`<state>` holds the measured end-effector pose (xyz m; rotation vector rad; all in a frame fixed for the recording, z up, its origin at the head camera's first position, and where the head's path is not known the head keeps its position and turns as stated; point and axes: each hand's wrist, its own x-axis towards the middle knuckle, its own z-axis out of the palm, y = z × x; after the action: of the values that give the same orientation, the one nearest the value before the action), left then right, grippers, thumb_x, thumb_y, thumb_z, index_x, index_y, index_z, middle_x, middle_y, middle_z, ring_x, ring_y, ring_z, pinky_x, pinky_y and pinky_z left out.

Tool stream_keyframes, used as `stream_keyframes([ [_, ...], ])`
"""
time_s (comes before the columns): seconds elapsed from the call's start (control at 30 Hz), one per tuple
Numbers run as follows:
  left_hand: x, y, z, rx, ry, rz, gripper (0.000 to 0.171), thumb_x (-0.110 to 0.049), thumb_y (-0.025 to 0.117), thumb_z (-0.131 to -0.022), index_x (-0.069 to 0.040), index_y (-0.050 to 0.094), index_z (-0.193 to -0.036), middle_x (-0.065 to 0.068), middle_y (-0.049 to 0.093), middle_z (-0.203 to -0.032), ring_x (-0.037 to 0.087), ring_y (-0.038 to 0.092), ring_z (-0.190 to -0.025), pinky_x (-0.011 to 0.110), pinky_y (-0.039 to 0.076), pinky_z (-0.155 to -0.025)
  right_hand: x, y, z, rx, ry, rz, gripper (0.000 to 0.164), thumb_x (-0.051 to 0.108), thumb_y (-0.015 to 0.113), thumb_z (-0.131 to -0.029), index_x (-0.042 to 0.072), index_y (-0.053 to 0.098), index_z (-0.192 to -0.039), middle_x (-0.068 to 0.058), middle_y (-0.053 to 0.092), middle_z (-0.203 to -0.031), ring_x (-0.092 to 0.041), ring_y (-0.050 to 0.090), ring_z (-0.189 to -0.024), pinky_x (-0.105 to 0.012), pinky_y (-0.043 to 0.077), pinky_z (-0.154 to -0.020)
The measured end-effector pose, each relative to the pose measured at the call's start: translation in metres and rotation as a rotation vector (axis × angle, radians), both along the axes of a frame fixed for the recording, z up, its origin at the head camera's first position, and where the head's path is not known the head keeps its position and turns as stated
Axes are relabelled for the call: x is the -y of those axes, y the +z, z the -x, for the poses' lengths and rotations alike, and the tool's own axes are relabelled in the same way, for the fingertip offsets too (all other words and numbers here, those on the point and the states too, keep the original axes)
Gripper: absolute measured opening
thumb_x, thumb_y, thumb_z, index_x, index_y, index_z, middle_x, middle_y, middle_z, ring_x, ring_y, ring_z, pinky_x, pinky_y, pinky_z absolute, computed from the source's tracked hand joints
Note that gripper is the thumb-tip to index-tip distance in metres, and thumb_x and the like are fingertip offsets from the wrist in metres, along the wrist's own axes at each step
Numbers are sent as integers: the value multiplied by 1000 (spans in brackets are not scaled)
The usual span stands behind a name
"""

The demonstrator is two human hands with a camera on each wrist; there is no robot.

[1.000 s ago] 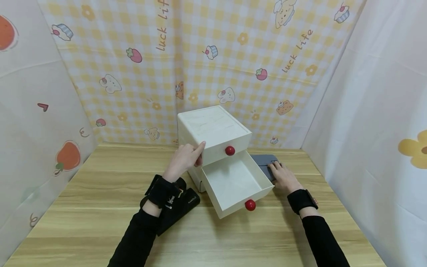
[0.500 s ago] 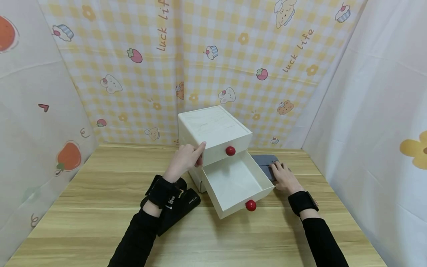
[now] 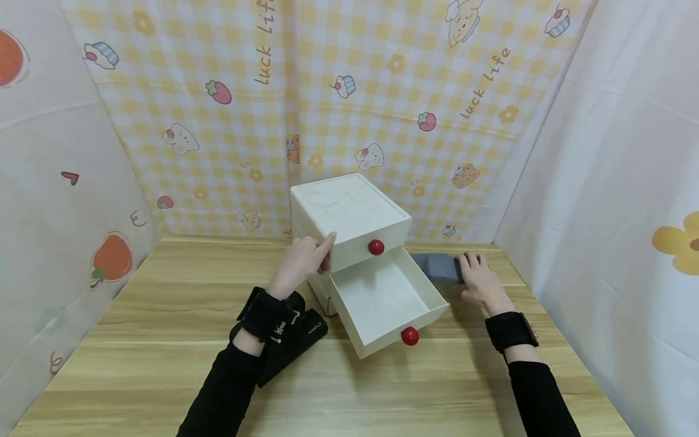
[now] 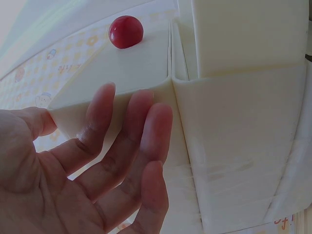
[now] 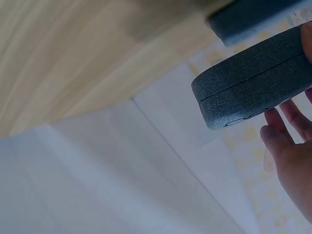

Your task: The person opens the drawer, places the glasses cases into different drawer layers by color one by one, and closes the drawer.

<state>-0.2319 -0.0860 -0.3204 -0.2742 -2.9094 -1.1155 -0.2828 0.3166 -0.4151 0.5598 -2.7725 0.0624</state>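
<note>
A white two-drawer cabinet (image 3: 349,206) stands mid-table. Its lower drawer (image 3: 382,297), with a red knob (image 3: 410,335), is pulled out; nothing shows inside. The left hand (image 3: 300,261) rests on the cabinet's upper side edge, its fingers (image 4: 158,129) against the side wall. Right of the drawer, the right hand (image 3: 483,282) grips a grey fabric-covered case (image 3: 443,268) with rounded corners by one end. A seam runs along the case (image 5: 248,78). A second blue-grey thing (image 3: 419,261) lies beside it, partly hidden behind the cabinet.
A black folded item (image 3: 292,346) with pale lettering lies under the left wrist. The upper drawer is shut, its red knob (image 3: 376,247) facing front. A patterned cloth (image 3: 349,109) hangs behind the wooden table (image 3: 164,340), with white curtains (image 3: 611,182) at both sides.
The right hand has moved right and slightly back, tipping the grey case so that its thick edge faces the head camera. The left hand, cabinet and drawer have stayed in place.
</note>
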Motion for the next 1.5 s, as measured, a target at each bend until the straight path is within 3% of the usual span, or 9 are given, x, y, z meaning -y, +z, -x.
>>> stream_keyframes([
  [0.13,0,0,0,1,5,-2,69,-51,29,-101,-9,68,-64,3,67,-64,15,58,-59,27,37,-56,1,18,-7,-81,2,16,68,3,79,-66,-6,43,-124,-30,45,-121,-49,42,-108,-60,48,-64],
  [0.4,0,0,0,8,7,-4,69,-51,29,-101,-9,68,-64,4,68,-65,15,58,-59,27,36,-56,9,49,-23,-310,92,-24,69,4,83,-64,-6,47,-122,-28,47,-119,-45,44,-102,-53,49,-59],
  [0.73,1,1,0,11,11,-2,69,-51,29,-101,-8,69,-65,4,68,-66,17,59,-61,27,36,-57,37,83,-48,-467,232,-94,70,1,84,-58,-6,51,-119,-27,50,-117,-43,47,-103,-49,50,-74],
  [1.0,1,2,-1,17,12,-7,69,-51,28,-101,-8,70,-66,5,68,-67,16,58,-62,27,37,-57,64,92,-57,-515,322,-156,71,-2,81,-53,-6,52,-118,-28,52,-116,-43,49,-99,-53,45,-95],
  [1.3,1,2,-1,15,5,1,69,-51,28,-101,-8,69,-66,4,68,-66,16,56,-59,27,36,-55,97,92,-69,-447,369,-203,70,13,86,-63,0,52,-122,-21,53,-118,-37,49,-104,-45,48,-89],
  [1.5,0,0,0,6,-4,6,71,-52,28,-101,-8,69,-65,5,68,-66,16,54,-57,27,36,-57,114,88,-71,-425,402,-225,71,21,87,-64,1,52,-122,-20,54,-119,-37,51,-108,-47,43,-101],
])
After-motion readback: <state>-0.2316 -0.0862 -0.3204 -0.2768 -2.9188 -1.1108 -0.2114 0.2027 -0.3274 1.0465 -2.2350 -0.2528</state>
